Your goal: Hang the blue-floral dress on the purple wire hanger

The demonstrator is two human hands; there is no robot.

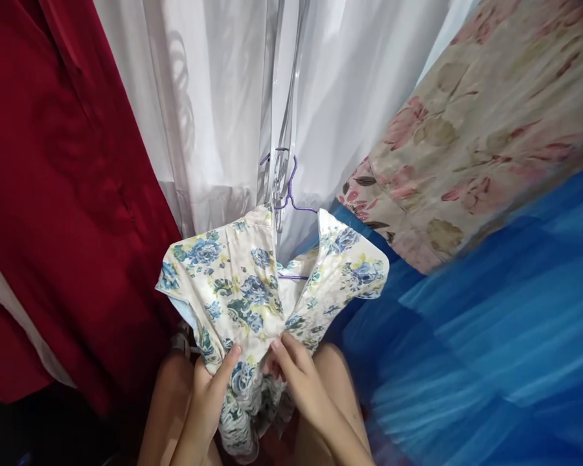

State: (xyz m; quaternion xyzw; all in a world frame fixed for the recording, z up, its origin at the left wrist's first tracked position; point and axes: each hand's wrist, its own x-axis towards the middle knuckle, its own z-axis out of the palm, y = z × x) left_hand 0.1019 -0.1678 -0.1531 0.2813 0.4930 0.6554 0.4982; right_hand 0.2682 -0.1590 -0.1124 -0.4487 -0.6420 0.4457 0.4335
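Your left hand (214, 387) clasped floral garment (252, 288) at side; your right hand (301, 377) pinched its front; purple hanger (290, 193) topped it.

- Your left hand (214, 382): fingers hidden behind the floral garment (255, 291); thumb visible in front.
- Your right hand (296, 369): fingertips partly obscured; grip on fabric indeterminate.
- Purple hanger (291, 184): arms mostly hidden inside your garment.
- Blue fabric (466, 336): blurred, cut off right and below.
- Red cloth (78, 194): cropped at your left.
- Your forearms: cut by bottom edge.
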